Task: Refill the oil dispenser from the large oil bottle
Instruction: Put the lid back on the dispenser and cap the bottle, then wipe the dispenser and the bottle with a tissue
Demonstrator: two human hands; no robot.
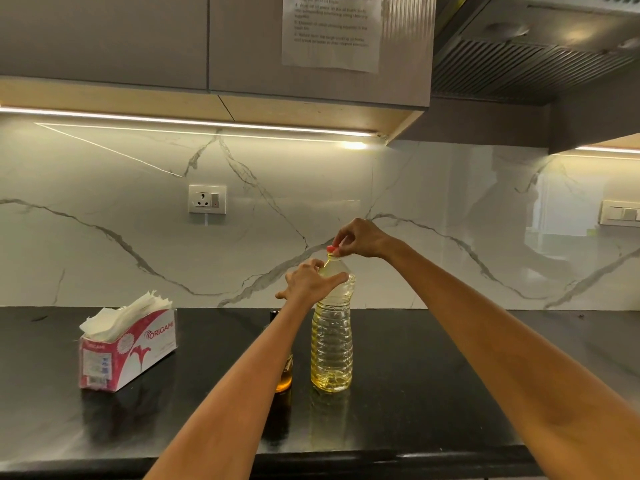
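A large clear oil bottle (331,344) with yellow oil stands upright on the black counter (433,375). Its red cap (331,250) sits on the neck. My left hand (310,280) wraps the bottle's shoulder, thumb across the front. My right hand (360,239) pinches the red cap from above with its fingertips. Just left of the bottle stands the small oil dispenser (284,377), mostly hidden behind my left forearm; only its dark top and amber base show.
An open pink-and-white tissue box (128,344) sits on the counter at the left. A wall socket (207,199) is on the marble backsplash. Upper cabinets and a range hood (536,53) hang overhead. The counter's front edge (381,460) runs near the bottom.
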